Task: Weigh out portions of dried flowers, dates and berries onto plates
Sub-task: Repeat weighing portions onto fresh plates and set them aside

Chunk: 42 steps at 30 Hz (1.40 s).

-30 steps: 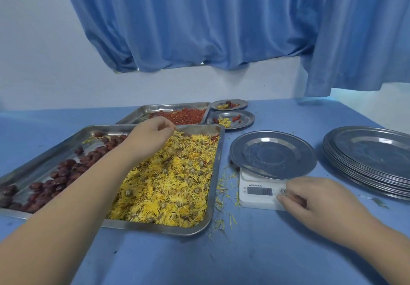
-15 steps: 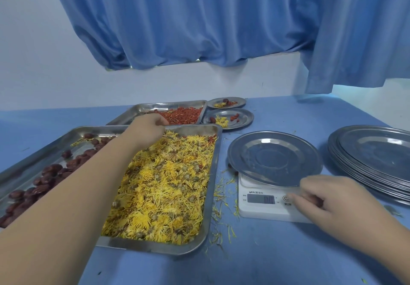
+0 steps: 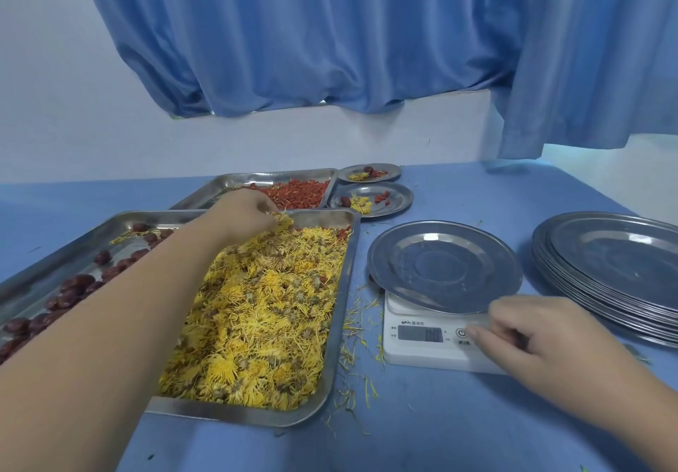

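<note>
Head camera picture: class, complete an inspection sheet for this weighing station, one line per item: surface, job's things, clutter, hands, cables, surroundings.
Surface: blue table.
Job's things: big tray holding dried flowers and dates; far tray of red berries; white scale bearing an empty plate; stack of plates at right; near filled plate and far filled plate at the back.
Clutter: loose petals on the table between big tray and scale.
Hands: left hand pinches dried flowers at the big tray's far end; right hand at the scale's front, fingertip beside the button.
Cables: nothing seen.
Surroundings: blue curtain over a white wall.
</note>
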### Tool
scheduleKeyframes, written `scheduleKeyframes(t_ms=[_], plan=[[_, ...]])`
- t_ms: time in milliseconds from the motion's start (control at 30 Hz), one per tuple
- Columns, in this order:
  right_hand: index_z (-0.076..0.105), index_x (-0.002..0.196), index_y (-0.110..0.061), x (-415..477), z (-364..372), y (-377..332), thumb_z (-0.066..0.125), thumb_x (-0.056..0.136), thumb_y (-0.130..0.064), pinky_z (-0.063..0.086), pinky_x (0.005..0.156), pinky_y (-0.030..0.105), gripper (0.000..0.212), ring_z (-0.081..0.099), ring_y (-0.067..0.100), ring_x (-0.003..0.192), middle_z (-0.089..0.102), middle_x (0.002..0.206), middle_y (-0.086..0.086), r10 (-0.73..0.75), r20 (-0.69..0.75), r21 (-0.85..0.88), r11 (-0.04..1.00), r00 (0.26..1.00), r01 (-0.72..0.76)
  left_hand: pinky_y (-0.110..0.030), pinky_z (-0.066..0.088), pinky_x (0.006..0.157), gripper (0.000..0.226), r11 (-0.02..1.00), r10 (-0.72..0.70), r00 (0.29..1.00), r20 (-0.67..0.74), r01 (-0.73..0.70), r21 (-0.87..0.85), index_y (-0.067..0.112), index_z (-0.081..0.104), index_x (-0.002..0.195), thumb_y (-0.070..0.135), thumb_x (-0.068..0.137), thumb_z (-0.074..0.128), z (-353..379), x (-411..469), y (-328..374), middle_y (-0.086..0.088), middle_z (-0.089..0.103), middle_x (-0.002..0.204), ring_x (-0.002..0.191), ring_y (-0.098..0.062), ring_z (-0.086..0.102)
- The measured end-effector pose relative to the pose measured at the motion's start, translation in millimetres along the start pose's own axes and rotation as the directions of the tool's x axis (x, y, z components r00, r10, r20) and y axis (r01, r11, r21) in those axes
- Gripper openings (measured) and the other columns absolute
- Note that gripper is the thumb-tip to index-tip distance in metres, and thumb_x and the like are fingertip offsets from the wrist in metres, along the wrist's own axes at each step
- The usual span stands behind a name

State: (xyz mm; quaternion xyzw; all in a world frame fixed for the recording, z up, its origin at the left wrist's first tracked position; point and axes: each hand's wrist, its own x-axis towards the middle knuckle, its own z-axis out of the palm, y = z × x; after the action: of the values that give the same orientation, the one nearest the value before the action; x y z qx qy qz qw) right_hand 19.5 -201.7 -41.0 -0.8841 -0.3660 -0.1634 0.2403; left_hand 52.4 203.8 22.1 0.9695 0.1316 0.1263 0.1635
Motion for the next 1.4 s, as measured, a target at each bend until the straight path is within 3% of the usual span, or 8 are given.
scheduleKeyframes(t_ms=[133, 300, 433, 533, 633, 867, 1167, 1400], plan=[[0.029, 0.053, -0.023, -1, -1, 0, 0.068, 0.081, -0.035, 0.036, 0.051, 0.033, 0.05, 0.039, 0.009, 0.052, 0.043, 0.054, -0.008, 0.014, 0.001, 0.024, 1.0, 1.0, -0.014, -0.029, 0.045, 0.061, 0.008, 0.949, -0.047, 0.998, -0.032, 0.034, -0.313, 0.02, 0.073, 0.084, 0.022, 0.084, 0.065, -8, -13, 15, 0.003, 0.067, 0.086, 0.07, -0.013, 0.059], [0.03, 0.053, -0.022, -2, -3, 0, 0.062, 0.082, -0.04, 0.04, 0.053, 0.037, 0.047, 0.04, 0.013, 0.053, 0.046, 0.058, -0.009, 0.027, -0.002, 0.057, 0.998, 1.0, -0.027, -0.034, 0.055, 0.076, 0.011, 0.861, 0.04, 0.998, 0.058, -0.005, -0.508, 0.024, 0.067, 0.099, 0.021, 0.093, 0.058, 2, -33, 59, 0.0, 0.073, 0.091, 0.083, -0.012, 0.07], [0.031, 0.054, -0.021, -2, -4, 2, 0.062, 0.083, -0.04, 0.041, 0.053, 0.037, 0.047, 0.04, 0.014, 0.052, 0.039, 0.051, -0.005, 0.03, -0.012, 0.059, 0.998, 0.999, -0.03, -0.029, 0.057, 0.072, 0.023, 0.887, 0.199, 0.977, 0.069, -0.15, -0.436, 0.03, 0.066, 0.107, 0.02, 0.088, 0.059, 19, -42, 108, 0.006, 0.072, 0.088, 0.077, -0.004, 0.068], [0.03, 0.054, -0.021, -2, -3, 3, 0.063, 0.083, -0.039, 0.04, 0.053, 0.037, 0.047, 0.039, 0.014, 0.053, 0.037, 0.049, -0.005, 0.027, -0.02, 0.059, 0.998, 0.999, -0.026, -0.016, 0.043, 0.059, 0.027, 0.876, 0.25, 0.967, 0.047, -0.205, -0.438, 0.029, 0.067, 0.106, 0.015, 0.085, 0.059, 34, -43, 140, 0.013, 0.063, 0.079, 0.065, 0.004, 0.059], [0.03, 0.054, -0.021, -2, -3, 6, 0.062, 0.083, -0.04, 0.04, 0.053, 0.037, 0.047, 0.039, 0.014, 0.052, 0.037, 0.049, -0.005, 0.023, -0.026, 0.059, 0.998, 0.999, -0.022, -0.01, 0.039, 0.058, 0.025, 0.857, 0.282, 0.959, 0.031, -0.237, -0.458, 0.026, 0.068, 0.104, 0.012, 0.085, 0.061, 52, -43, 160, 0.015, 0.055, 0.079, 0.069, 0.002, 0.053], [0.033, 0.055, -0.018, -1, 0, 9, 0.065, 0.083, -0.036, 0.042, 0.053, 0.038, 0.046, 0.039, 0.014, 0.052, 0.037, 0.049, -0.004, 0.008, -0.039, 0.055, 0.998, 0.999, -0.006, -0.028, 0.052, 0.084, 0.025, 0.859, 0.429, 0.899, 0.09, -0.375, -0.349, 0.029, 0.067, 0.099, 0.015, 0.079, 0.074, 79, -51, 158, 0.006, 0.064, 0.097, 0.09, -0.007, 0.062], [0.029, 0.054, -0.023, -2, 5, -3, 0.065, 0.084, -0.033, 0.039, 0.051, 0.037, 0.048, 0.036, 0.01, 0.05, 0.035, 0.049, -0.007, -0.031, -0.04, 0.016, 0.999, 0.999, 0.031, 0.004, 0.038, 0.071, 0.03, 0.85, 0.424, 0.898, 0.115, -0.35, -0.395, 0.032, 0.067, 0.109, 0.031, 0.081, 0.077, 51, -60, 122, 0.023, 0.064, 0.104, 0.095, 0.02, 0.054], [0.033, 0.055, -0.021, 25, 17, -54, 0.055, 0.086, -0.035, 0.036, 0.045, 0.033, 0.04, 0.036, 0.015, 0.05, 0.034, 0.052, -0.007, -0.195, -0.049, -0.06, 0.98, 0.98, 0.192, -0.019, 0.047, 0.076, 0.012, 0.891, 0.277, 0.96, 0.041, -0.24, -0.385, 0.038, 0.066, 0.103, 0.037, 0.091, 0.062, 24, -75, 67, 0.021, 0.066, 0.101, 0.088, 0.009, 0.061]])
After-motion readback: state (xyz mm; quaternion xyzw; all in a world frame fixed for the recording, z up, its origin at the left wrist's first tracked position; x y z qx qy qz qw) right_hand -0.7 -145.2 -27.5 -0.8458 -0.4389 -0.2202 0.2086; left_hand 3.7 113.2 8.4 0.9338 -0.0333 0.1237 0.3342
